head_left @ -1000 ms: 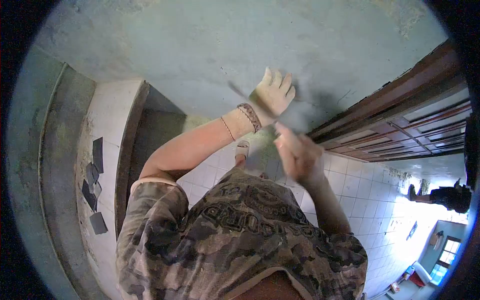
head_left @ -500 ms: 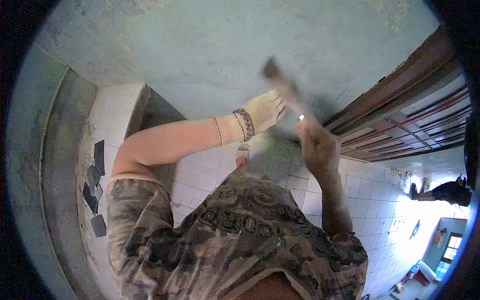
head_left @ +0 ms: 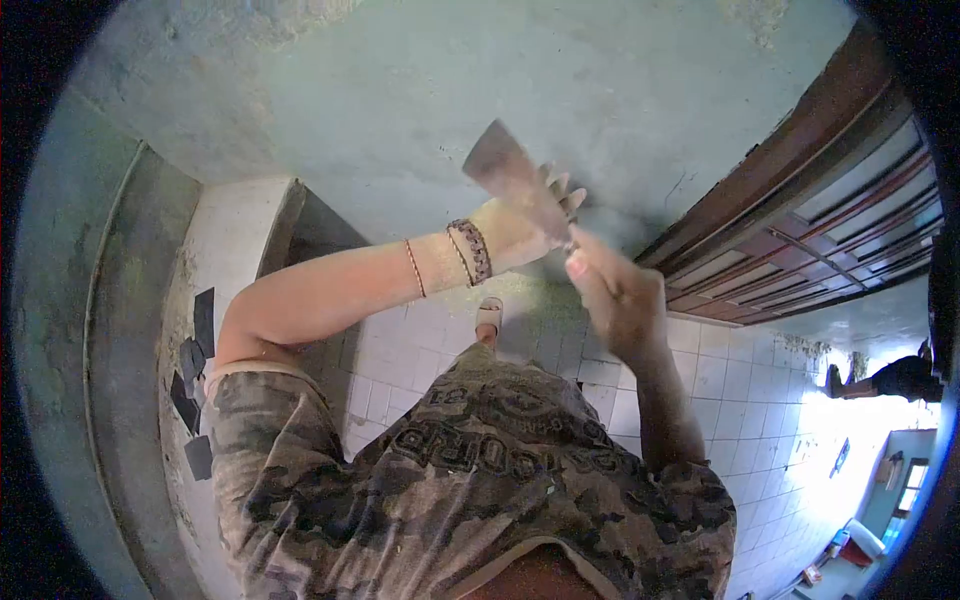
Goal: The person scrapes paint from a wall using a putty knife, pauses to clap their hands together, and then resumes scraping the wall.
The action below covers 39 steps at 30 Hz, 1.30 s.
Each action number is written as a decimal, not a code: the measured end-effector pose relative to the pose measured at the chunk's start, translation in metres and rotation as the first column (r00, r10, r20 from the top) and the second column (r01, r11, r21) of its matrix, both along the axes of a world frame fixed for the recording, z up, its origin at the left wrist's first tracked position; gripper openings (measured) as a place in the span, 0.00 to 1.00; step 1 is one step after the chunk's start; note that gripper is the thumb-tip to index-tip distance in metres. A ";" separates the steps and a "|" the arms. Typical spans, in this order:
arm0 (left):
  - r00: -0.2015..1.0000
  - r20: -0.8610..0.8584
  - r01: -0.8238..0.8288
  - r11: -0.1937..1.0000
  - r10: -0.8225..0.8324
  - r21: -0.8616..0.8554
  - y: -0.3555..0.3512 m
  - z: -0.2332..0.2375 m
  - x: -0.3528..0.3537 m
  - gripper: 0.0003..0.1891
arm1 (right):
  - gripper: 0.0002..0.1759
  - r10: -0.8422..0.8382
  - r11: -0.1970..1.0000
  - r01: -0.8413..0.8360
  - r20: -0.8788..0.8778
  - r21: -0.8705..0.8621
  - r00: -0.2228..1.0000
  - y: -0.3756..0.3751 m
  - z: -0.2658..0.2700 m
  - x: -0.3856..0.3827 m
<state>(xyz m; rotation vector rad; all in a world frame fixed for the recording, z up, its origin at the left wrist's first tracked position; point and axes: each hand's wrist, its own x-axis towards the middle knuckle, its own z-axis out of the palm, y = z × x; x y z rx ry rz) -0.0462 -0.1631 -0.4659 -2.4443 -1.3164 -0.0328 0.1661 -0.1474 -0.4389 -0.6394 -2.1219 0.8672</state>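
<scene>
My right hand (head_left: 620, 300) is closed round the handle end of a putty knife (head_left: 508, 170), its wide blade angled up and to the left. The blade passes over my left hand (head_left: 515, 232), hiding part of its palm and fingers. Pale dust coats that left hand, and its fingertips stick out apart beyond the blade's edge. Both hands are in front of a patchy grey-green wall (head_left: 400, 110). Two bracelets (head_left: 470, 252) circle my left wrist.
Several dark flat pieces (head_left: 198, 458) lie on the white ledge (head_left: 235, 225) at left. A brown wooden door (head_left: 800, 230) is at right. White floor tiles (head_left: 720, 380) lie below. Another person (head_left: 895, 380) shows at the far right.
The putty knife has swung left and down with my right hand, its blade now across my left hand. My left hand's fingers have spread from a more curled position.
</scene>
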 end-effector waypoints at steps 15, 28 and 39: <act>0.990 -0.032 0.143 0.976 -0.139 0.166 -0.026 0.038 0.021 0.20 | 0.19 -0.259 0.788 0.157 -0.090 -0.596 0.962 0.028 -0.006 0.035; 0.161 0.983 0.042 0.996 -0.086 0.080 0.015 0.073 0.073 0.10 | 0.24 -0.210 -0.127 -0.932 -0.909 -0.340 0.360 0.033 0.003 0.023; 0.275 0.962 -0.198 0.979 0.006 0.050 0.087 0.117 0.067 0.17 | 0.24 -0.106 0.483 -0.561 -0.681 -0.672 0.724 0.069 0.011 0.005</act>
